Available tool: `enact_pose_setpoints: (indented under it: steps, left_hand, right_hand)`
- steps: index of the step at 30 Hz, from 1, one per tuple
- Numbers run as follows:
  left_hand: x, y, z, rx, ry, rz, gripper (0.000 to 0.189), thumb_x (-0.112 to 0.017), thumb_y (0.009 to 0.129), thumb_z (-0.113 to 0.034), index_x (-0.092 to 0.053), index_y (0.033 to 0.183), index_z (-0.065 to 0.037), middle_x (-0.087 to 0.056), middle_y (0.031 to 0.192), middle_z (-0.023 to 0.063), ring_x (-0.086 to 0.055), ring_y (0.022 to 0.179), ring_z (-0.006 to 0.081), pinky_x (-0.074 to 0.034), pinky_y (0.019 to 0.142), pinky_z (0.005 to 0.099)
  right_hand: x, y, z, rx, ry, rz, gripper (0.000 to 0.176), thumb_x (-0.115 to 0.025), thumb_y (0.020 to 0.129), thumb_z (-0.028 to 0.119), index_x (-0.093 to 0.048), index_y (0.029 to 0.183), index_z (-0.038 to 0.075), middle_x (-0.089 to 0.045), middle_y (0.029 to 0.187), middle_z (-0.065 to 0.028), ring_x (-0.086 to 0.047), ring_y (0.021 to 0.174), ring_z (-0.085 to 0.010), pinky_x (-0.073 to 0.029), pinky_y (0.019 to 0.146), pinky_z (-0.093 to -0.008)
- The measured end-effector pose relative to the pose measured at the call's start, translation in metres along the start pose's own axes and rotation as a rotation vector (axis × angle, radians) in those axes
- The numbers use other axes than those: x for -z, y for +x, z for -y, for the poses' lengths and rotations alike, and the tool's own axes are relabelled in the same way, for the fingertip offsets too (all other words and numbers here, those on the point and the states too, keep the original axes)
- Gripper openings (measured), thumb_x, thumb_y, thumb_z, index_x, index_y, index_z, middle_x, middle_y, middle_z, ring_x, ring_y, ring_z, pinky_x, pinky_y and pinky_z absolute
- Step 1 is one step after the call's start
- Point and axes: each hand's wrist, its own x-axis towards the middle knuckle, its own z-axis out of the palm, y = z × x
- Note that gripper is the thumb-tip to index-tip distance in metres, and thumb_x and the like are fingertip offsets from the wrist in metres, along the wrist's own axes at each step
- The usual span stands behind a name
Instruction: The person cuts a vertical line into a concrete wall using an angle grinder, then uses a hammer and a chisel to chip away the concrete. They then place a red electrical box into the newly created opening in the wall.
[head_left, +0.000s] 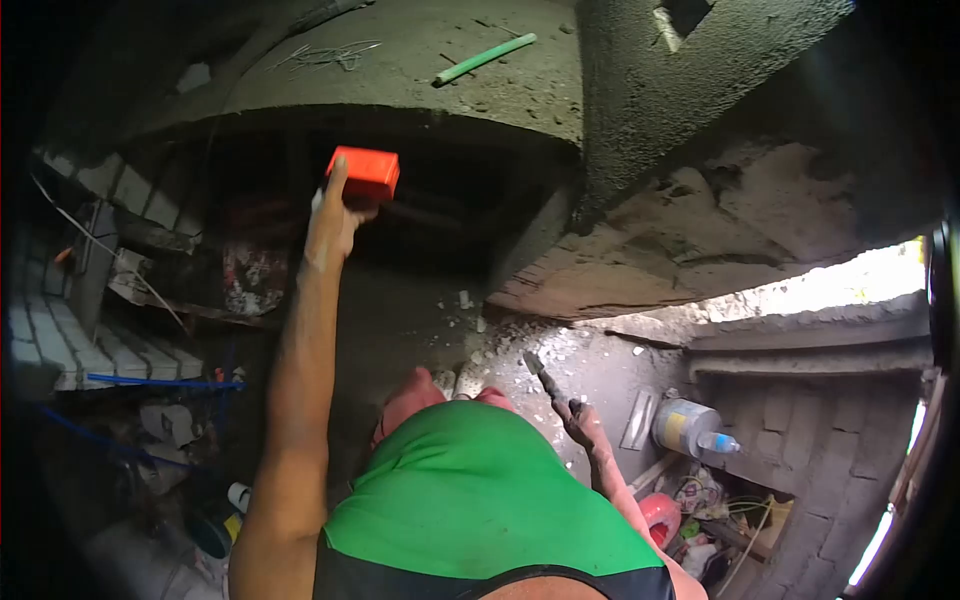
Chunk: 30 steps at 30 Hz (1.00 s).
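Note:
My left hand is stretched forward and wrapped round a bright orange-red rectangular box, with the thumb along its near side. Dark space beneath the concrete slab lies behind the box. Lower and to the right, my right hand is closed on a dark, slim hand tool with a flat tip; its exact kind cannot be made out. The tip points at white rubble scattered over the floor. A flat metal plate lies right of that hand.
On the slab rest a green tube and thin wire. A rough concrete column rises at upper right. Near the block wall stand a large plastic container and a clear bottle. Blue tubing crosses the left.

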Motion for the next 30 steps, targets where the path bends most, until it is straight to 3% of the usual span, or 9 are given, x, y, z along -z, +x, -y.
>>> enact_pose_setpoints:
  steps: [4, 7, 11, 17, 20, 24, 25, 27, 30]
  left_hand:
    - [-0.039, 0.072, -0.051, -0.170, 0.111, 0.104, 0.068, -0.072, 0.088, -0.050, -0.051, 0.131, -0.002, -0.061, 0.121, 0.0135, -0.063, 0.104, 0.0248, -0.053, 0.082, 0.0480]
    - [-0.072, 0.128, -0.074, -0.119, 0.190, 0.290, 0.063, -0.072, 0.090, -0.045, -0.054, 0.129, 0.000, -0.064, 0.120, 0.0138, -0.064, 0.107, 0.0252, -0.052, 0.090, 0.0488]
    - [-0.121, 0.206, -0.092, -0.218, 0.526, 0.372, 0.063, -0.071, 0.087, -0.049, -0.059, 0.122, 0.002, -0.068, 0.103, 0.0107, -0.067, 0.093, 0.0208, -0.055, 0.079, 0.0436]
    - [-0.150, 0.357, -0.083, -0.266, 0.534, 0.362, 0.061, -0.076, 0.080, -0.044, -0.061, 0.106, 0.009, -0.066, 0.084, 0.0161, -0.065, 0.066, 0.0209, -0.051, 0.054, 0.0364]
    - [-0.152, 0.403, -0.096, -0.565, 0.956, 0.160, 0.084, -0.074, 0.075, -0.063, -0.059, 0.111, 0.012, -0.060, 0.117, 0.0389, -0.062, 0.110, 0.0464, -0.048, 0.092, 0.0562]
    - [-0.081, 0.535, -0.141, -1.085, 1.649, 0.073, 0.085, -0.078, 0.072, -0.056, -0.057, 0.133, 0.000, -0.064, 0.125, 0.0189, -0.061, 0.115, 0.0317, -0.048, 0.096, 0.0473]
    - [-0.066, 0.528, -0.173, -0.719, 1.576, 0.371, 0.080, -0.080, 0.071, -0.045, -0.057, 0.133, 0.000, -0.066, 0.122, 0.0196, -0.063, 0.112, 0.0288, -0.049, 0.095, 0.0419]
    - [-0.037, 0.571, -0.182, -0.808, 1.504, 0.632, 0.074, -0.080, 0.070, -0.033, -0.056, 0.130, 0.003, -0.067, 0.116, 0.0214, -0.064, 0.108, 0.0296, -0.050, 0.092, 0.0428]
    - [-0.027, 0.588, -0.199, -0.467, 1.948, 0.320, 0.066, -0.077, 0.068, -0.025, -0.057, 0.123, 0.006, -0.068, 0.107, 0.0212, -0.066, 0.100, 0.0309, -0.050, 0.087, 0.0430]
  right_hand:
    - [0.005, 0.008, 0.092, 0.194, 0.347, -0.056, 0.051, -0.059, 0.095, 0.047, -0.061, 0.082, -0.002, -0.056, 0.062, -0.0107, -0.048, 0.058, -0.0194, -0.042, 0.055, -0.0385]
    - [0.025, 0.013, 0.165, 0.277, 0.523, -0.024, 0.042, -0.059, 0.095, 0.040, -0.062, 0.094, -0.002, -0.064, 0.078, -0.0200, -0.060, 0.069, -0.0254, -0.048, 0.065, -0.0413]
    - [0.081, 0.028, 0.288, 0.359, 0.846, -0.262, 0.018, -0.065, 0.094, 0.020, -0.065, 0.099, 0.003, -0.057, 0.078, -0.0014, -0.052, 0.071, -0.0090, -0.044, 0.063, -0.0273]
    - [0.166, 0.113, 0.424, 0.502, 0.743, -0.725, 0.043, -0.072, 0.086, 0.007, -0.058, 0.126, 0.000, -0.064, 0.116, -0.0115, -0.061, 0.105, -0.0190, -0.048, 0.094, -0.0321]
    - [0.203, 0.157, 0.462, 0.372, 0.403, -0.842, 0.046, -0.070, 0.084, 0.005, -0.058, 0.128, 0.001, -0.065, 0.124, -0.0171, -0.063, 0.114, -0.0271, -0.047, 0.099, -0.0364]
    - [0.225, 0.197, 0.491, 0.286, 0.258, -0.813, 0.045, -0.070, 0.083, 0.010, -0.061, 0.125, -0.002, -0.068, 0.117, -0.0216, -0.066, 0.111, -0.0311, -0.050, 0.095, -0.0390]
    - [0.226, 0.192, 0.501, 0.281, 0.167, -0.809, 0.044, -0.070, 0.083, 0.013, -0.061, 0.124, -0.002, -0.068, 0.115, -0.0222, -0.067, 0.107, -0.0336, -0.051, 0.092, -0.0405]
    - [0.220, 0.196, 0.499, 0.320, 0.122, -0.828, 0.042, -0.069, 0.085, 0.017, -0.062, 0.122, -0.001, -0.067, 0.115, -0.0218, -0.064, 0.107, -0.0371, -0.050, 0.094, -0.0439]
    - [0.214, 0.186, 0.498, 0.294, 0.075, -1.054, 0.045, -0.072, 0.084, 0.020, -0.062, 0.124, 0.004, -0.064, 0.122, -0.0182, -0.057, 0.119, -0.0354, -0.046, 0.100, -0.0438]
